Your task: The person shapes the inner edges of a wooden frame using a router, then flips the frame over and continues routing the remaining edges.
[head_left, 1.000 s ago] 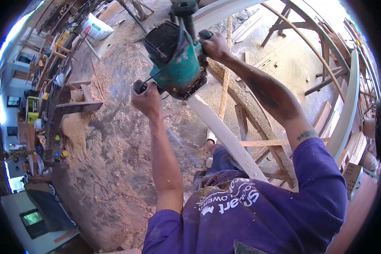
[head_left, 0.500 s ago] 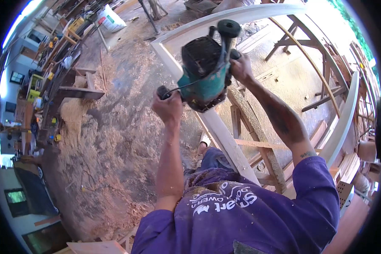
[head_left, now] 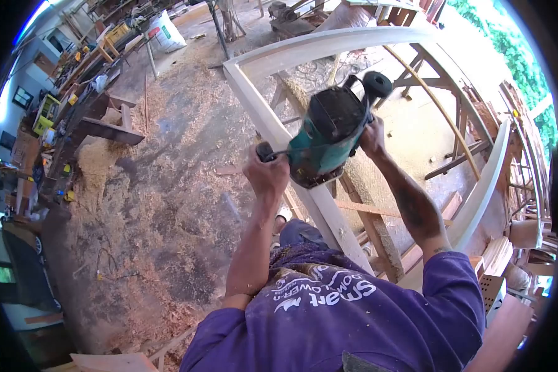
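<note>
A teal and black router (head_left: 319, 149) sits over the near rail of a pale wooden frame (head_left: 263, 115), its base hidden beneath the body. My left hand (head_left: 268, 173) is wrapped round the router's black side handle. On the opposite side, my right hand (head_left: 372, 137) grips the other handle, partly hidden by the tool body. A dark cord crosses the router near my left hand. The frame has one curved rail along the far side and another on the right.
Wooden trestles (head_left: 378, 232) stand under and beside the frame. Shavings cover the floor (head_left: 161, 204). A white sack (head_left: 166, 34) stands at the back left, near a dark wooden stand (head_left: 113, 130). Cluttered benches line the left wall, and stacked lumber (head_left: 499, 254) lies at right.
The router and both hands have moved along the near rail, toward my body and to the right in view. My grip stays the same, and the camera view has shifted slightly.
</note>
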### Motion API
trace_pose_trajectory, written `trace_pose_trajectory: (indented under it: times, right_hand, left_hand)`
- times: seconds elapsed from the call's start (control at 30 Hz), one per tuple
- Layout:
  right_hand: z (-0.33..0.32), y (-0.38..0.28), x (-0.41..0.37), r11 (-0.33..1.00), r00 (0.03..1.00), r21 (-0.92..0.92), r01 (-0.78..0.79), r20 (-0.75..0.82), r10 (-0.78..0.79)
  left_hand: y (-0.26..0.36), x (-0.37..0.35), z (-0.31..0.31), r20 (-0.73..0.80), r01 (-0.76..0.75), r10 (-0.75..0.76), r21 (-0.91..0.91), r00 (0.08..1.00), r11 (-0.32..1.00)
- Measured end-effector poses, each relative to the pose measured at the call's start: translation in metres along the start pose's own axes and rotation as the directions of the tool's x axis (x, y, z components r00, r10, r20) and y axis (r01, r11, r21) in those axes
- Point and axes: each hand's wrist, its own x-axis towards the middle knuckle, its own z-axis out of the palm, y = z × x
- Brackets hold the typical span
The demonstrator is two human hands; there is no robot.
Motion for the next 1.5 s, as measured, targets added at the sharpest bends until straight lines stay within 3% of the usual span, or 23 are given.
trace_pose_trajectory:
  times: [0.03, 0.17, 0.23, 0.33, 0.37, 0.4, 0.47, 0.5, 0.57, 0.63, 0.77, 0.8, 0.83, 0.97, 1.03, 1.1, 1.17, 1.23, 1.3, 1.33, 1.4, 1.43, 1.5]
  right_hand:
    - [0.002, 0.023, -0.007, 0.99, 0.994, -0.108, 0.088, -0.051, -0.093]
    - [-0.018, -0.016, -0.034, 0.942, 0.979, 0.304, -0.14, -0.098, 0.177]
    - [-0.025, -0.013, -0.043, 0.966, 0.986, 0.237, -0.105, -0.102, 0.132]
    - [-0.023, 0.024, -0.059, 0.866, 0.954, 0.462, -0.194, -0.114, 0.275]
    - [-0.019, 0.046, -0.064, 0.975, 0.971, 0.218, -0.04, -0.221, 0.089]
    - [-0.024, 0.036, -0.067, 0.987, 0.972, 0.147, -0.067, -0.213, 0.098]
    - [-0.039, 0.004, -0.073, 0.979, 0.969, 0.11, -0.172, -0.159, 0.188]
    - [-0.043, -0.008, -0.075, 0.97, 0.962, 0.102, -0.219, -0.146, 0.232]
    - [-0.051, -0.029, -0.077, 0.948, 0.939, 0.079, -0.308, -0.133, 0.316]
    - [-0.054, -0.041, -0.078, 0.923, 0.914, 0.06, -0.381, -0.123, 0.386]
    - [-0.053, -0.055, -0.078, 0.878, 0.868, 0.068, -0.475, -0.132, 0.479]
    - [-0.053, -0.058, -0.078, 0.866, 0.855, 0.072, -0.495, -0.135, 0.5]
    - [-0.052, -0.061, -0.077, 0.856, 0.846, 0.081, -0.51, -0.131, 0.517]
    - [-0.047, -0.066, -0.072, 0.836, 0.826, 0.114, -0.537, -0.129, 0.549]
    - [-0.046, -0.069, -0.072, 0.831, 0.822, 0.125, -0.542, -0.129, 0.555]
    - [-0.045, -0.074, -0.077, 0.825, 0.817, 0.134, -0.549, -0.123, 0.563]
    - [-0.045, -0.078, -0.079, 0.824, 0.816, 0.143, -0.549, -0.122, 0.565]
    - [-0.045, -0.08, -0.08, 0.822, 0.815, 0.149, -0.549, -0.121, 0.566]
    - [-0.042, -0.084, -0.078, 0.823, 0.815, 0.148, -0.549, -0.123, 0.566]
    - [-0.041, -0.086, -0.077, 0.818, 0.81, 0.16, -0.553, -0.127, 0.572]
    - [-0.04, -0.092, -0.073, 0.791, 0.782, 0.175, -0.586, -0.134, 0.609]
    - [-0.041, -0.092, -0.072, 0.798, 0.789, 0.182, -0.575, -0.133, 0.599]
    - [-0.045, -0.081, -0.082, 0.827, 0.823, 0.17, -0.536, -0.112, 0.556]
  left_hand:
    - [-0.001, -0.004, -0.001, 0.006, -0.028, 0.028, 0.02, 1.0, 0.999]
    - [-0.002, -0.028, -0.005, 0.12, 0.046, -0.044, -0.012, 0.992, 0.999]
    - [0.003, -0.03, -0.008, 0.142, 0.024, -0.019, -0.035, 0.99, 0.999]
    - [-0.006, -0.03, -0.014, 0.257, -0.039, 0.072, -0.132, 0.964, 0.991]
    - [-0.013, -0.026, -0.02, 0.329, -0.07, 0.133, -0.196, 0.935, 0.978]
    - [-0.019, -0.021, -0.028, 0.344, -0.064, 0.132, -0.203, 0.929, 0.977]
    - [-0.033, -0.003, -0.048, 0.602, -0.152, 0.322, -0.316, 0.731, 0.936]
    - [-0.042, 0.008, -0.057, 0.614, -0.143, 0.317, -0.317, 0.723, 0.938]
    - [-0.062, 0.035, -0.077, 0.865, -0.216, 0.292, -0.219, 0.407, 0.951]
    - [-0.104, 0.068, -0.09, 0.874, -0.438, 0.324, -0.148, 0.361, 0.887]
    - [-0.14, 0.21, -0.086, 0.764, -0.615, 0.333, 0.105, 0.553, 0.781]
    - [-0.142, 0.253, -0.076, 0.741, -0.709, 0.421, 0.104, 0.523, 0.698]
    - [-0.13, 0.299, -0.063, 0.75, -0.849, 0.553, 0.022, 0.363, 0.528]
    - [-0.11, 0.402, 0.008, 0.601, -0.554, 0.074, 0.674, 0.796, 0.488]
    - [-0.137, 0.462, 0.042, 0.532, -0.665, 0.401, 0.575, 0.746, 0.476]
    - [-0.131, 0.505, 0.072, 0.492, -0.328, -0.017, 0.605, 0.87, 0.726]
    - [-0.088, 0.494, 0.1, 0.574, -0.022, -0.177, 0.321, 0.799, 0.947]
    - [-0.091, 0.485, 0.149, 0.695, -0.365, 0.283, -0.031, 0.661, 0.93]
    - [-0.054, 0.431, 0.167, 0.887, -0.4, 0.241, -0.071, 0.394, 0.914]
    - [-0.053, 0.422, 0.172, 0.894, -0.398, 0.229, -0.063, 0.386, 0.915]
    - [-0.05, 0.408, 0.181, 0.973, -0.767, 0.067, 0.131, 0.221, 0.628]
    - [-0.05, 0.398, 0.177, 0.972, -0.766, 0.067, 0.135, 0.226, 0.629]
    - [-0.041, 0.365, 0.152, 0.926, -0.695, 0.073, 0.225, 0.372, 0.682]
